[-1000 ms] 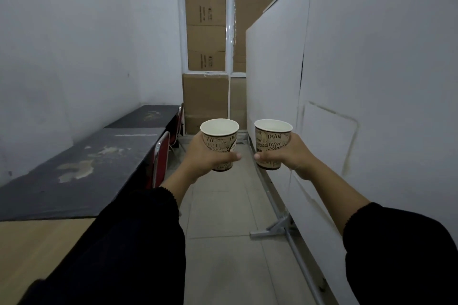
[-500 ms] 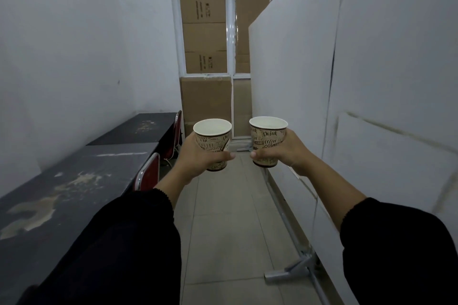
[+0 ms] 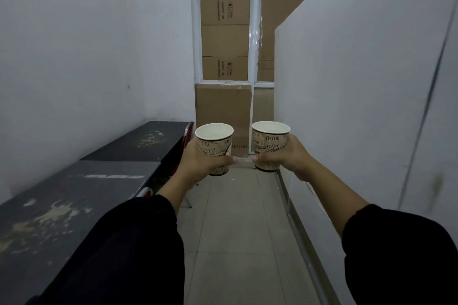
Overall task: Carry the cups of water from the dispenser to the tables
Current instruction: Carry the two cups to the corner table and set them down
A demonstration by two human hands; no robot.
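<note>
I hold two printed paper cups upright in front of me, over a tiled aisle. My left hand (image 3: 198,164) grips the left cup (image 3: 215,142) and my right hand (image 3: 291,160) grips the right cup (image 3: 270,141). The cups are side by side, a small gap apart. A worn black table (image 3: 74,195) runs along the left wall, with a second black table (image 3: 148,141) end to end behind it. The dispenser is not in view.
A white partition panel (image 3: 359,106) on metal feet lines the right side of the narrow aisle. Red chairs (image 3: 187,132) are tucked at the tables. Stacked cardboard boxes (image 3: 224,106) and a white window frame close off the far end.
I have moved forward down the aisle: the tables and boxes are nearer, and the wooden table at the lower left is out of view. Both hands keep their cups.
</note>
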